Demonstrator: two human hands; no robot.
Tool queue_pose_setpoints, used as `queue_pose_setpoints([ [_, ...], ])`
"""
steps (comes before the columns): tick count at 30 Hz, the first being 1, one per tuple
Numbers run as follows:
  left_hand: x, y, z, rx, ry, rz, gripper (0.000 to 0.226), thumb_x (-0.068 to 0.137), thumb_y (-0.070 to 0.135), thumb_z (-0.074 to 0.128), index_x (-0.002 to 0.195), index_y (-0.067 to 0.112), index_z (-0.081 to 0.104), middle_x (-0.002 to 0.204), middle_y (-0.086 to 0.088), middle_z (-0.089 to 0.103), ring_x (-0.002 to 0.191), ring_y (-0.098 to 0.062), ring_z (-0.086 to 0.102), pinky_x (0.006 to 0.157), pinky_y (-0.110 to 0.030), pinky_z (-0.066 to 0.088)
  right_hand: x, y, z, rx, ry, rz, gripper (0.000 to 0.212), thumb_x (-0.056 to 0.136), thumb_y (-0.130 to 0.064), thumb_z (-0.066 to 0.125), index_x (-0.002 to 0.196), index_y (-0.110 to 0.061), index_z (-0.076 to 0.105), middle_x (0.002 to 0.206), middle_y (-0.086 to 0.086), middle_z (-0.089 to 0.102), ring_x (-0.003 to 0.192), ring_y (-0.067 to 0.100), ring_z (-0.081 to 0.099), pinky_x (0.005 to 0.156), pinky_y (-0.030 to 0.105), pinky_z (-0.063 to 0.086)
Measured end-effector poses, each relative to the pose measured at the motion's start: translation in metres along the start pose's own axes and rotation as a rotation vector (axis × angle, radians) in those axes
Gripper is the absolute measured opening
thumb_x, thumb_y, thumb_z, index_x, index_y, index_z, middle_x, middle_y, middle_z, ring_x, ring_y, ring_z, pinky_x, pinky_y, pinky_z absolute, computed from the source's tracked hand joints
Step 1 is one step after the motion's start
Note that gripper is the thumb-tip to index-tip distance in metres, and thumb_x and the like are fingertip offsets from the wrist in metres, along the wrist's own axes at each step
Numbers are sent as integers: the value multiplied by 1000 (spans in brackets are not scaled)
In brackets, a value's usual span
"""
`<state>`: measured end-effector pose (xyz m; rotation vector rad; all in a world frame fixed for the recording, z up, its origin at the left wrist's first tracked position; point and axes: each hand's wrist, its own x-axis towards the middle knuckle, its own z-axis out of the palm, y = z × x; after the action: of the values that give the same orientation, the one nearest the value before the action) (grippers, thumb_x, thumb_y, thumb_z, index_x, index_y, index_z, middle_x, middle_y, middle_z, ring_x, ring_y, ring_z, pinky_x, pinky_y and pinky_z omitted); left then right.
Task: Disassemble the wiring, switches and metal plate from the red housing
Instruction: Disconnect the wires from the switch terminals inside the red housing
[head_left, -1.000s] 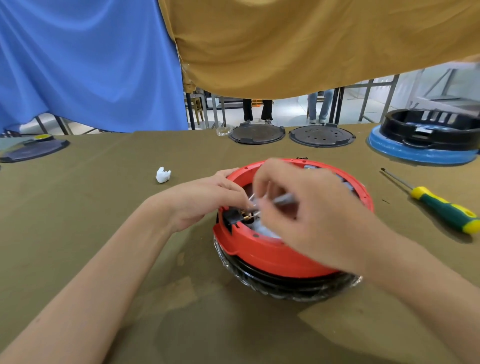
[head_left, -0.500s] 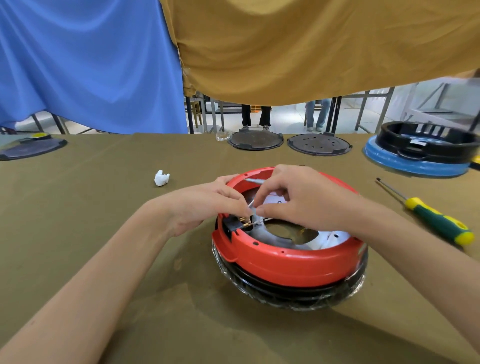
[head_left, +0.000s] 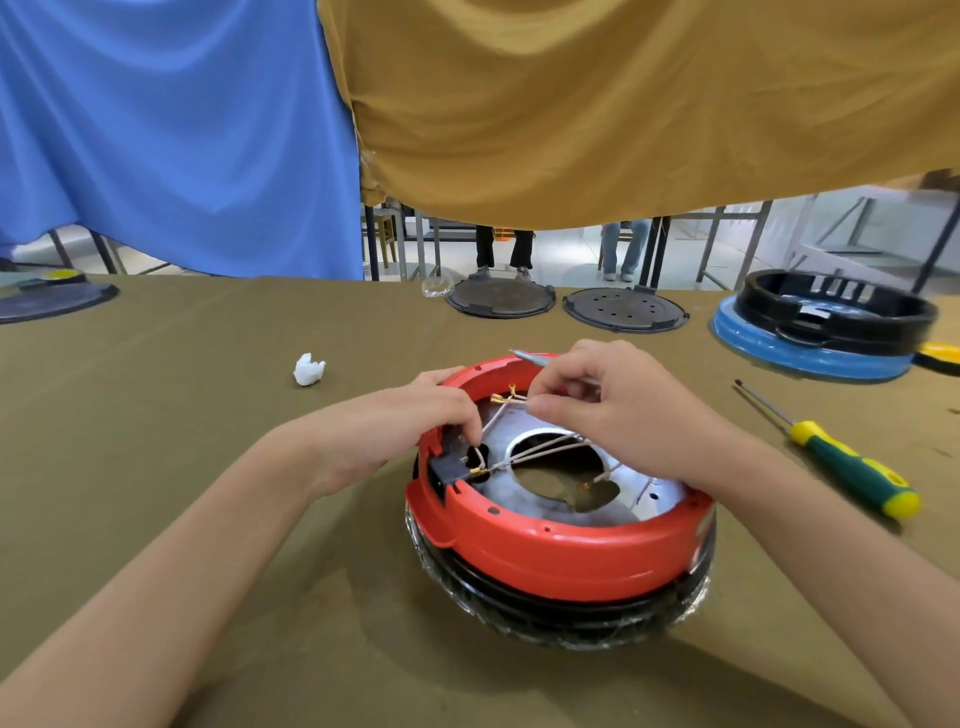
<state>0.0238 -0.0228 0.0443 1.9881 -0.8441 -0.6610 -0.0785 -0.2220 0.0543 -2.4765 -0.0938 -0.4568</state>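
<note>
The round red housing sits upside down on the olive cloth, on a black base wrapped in clear film. Inside lies a silver metal plate with a large middle hole. Pale wires with brass terminals cross the hole and run to a black switch block at the left rim. My left hand reaches over the left rim and pinches a wire near the switch. My right hand pinches wire ends at the far side, with a thin metal tool lying across its fingers.
A screwdriver with a green and yellow handle lies to the right. A white crumpled scrap lies left. Two dark round lids and a black housing on a blue base stand at the back. Blue and tan cloths hang behind.
My right hand has drawn back from over the housing to its far side, lifting wire ends and baring the plate and its hole. My left hand stays at the switch.
</note>
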Motion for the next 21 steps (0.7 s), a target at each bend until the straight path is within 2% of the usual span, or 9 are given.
queue_pose_setpoints([
  [2,-2,0,-2,82,0,24,15,93,13,53,89,23,63,144,24,35,107,8,49,83,-17,35,-1,-1,-5,73,4,5,13,93,-28,68,81,-29,73,80,10,60,70,17,53,73,36,47],
  [5,-4,-2,-7,114,39,41,28,92,1,49,95,24,64,146,21,39,104,-1,56,81,-17,39,-3,1,-15,123,18,9,16,95,-30,63,85,-25,75,82,8,68,78,21,61,77,36,47],
  [8,-3,-3,-9,178,238,118,22,93,9,58,99,30,63,137,15,47,111,0,51,80,-8,38,-3,4,-17,123,67,31,18,96,-32,59,87,-28,74,90,-4,69,85,8,61,80,25,48],
  [11,0,1,-1,264,452,380,16,90,27,69,104,34,64,120,17,58,116,0,52,87,-3,34,-5,4,-9,92,48,32,17,96,-33,58,89,-29,73,94,-2,62,87,5,56,78,16,42],
  [13,0,6,10,230,483,506,10,90,31,70,100,31,68,103,15,68,104,-5,62,88,-11,42,-5,2,-6,94,27,12,17,96,-33,58,89,-30,73,94,-2,60,86,6,56,77,17,42],
  [16,0,10,20,139,502,572,4,89,28,68,92,27,71,84,11,71,84,-8,66,86,-30,49,-6,-2,-5,111,27,-18,16,96,-32,59,89,-30,73,91,-3,58,84,7,57,74,16,41],
  [18,0,10,22,64,480,569,4,88,26,67,89,24,71,80,6,70,77,-7,65,80,-32,51,-8,-3,-3,91,22,-39,14,95,-31,60,91,-28,74,90,-4,57,83,5,56,72,14,39],
  [21,0,9,23,-36,436,541,5,90,20,70,86,22,71,78,1,70,70,-8,63,68,-26,49,-10,-7,-1,90,83,-98,9,94,-26,66,94,-22,74,84,-9,54,74,0,53,70,13,40],
])
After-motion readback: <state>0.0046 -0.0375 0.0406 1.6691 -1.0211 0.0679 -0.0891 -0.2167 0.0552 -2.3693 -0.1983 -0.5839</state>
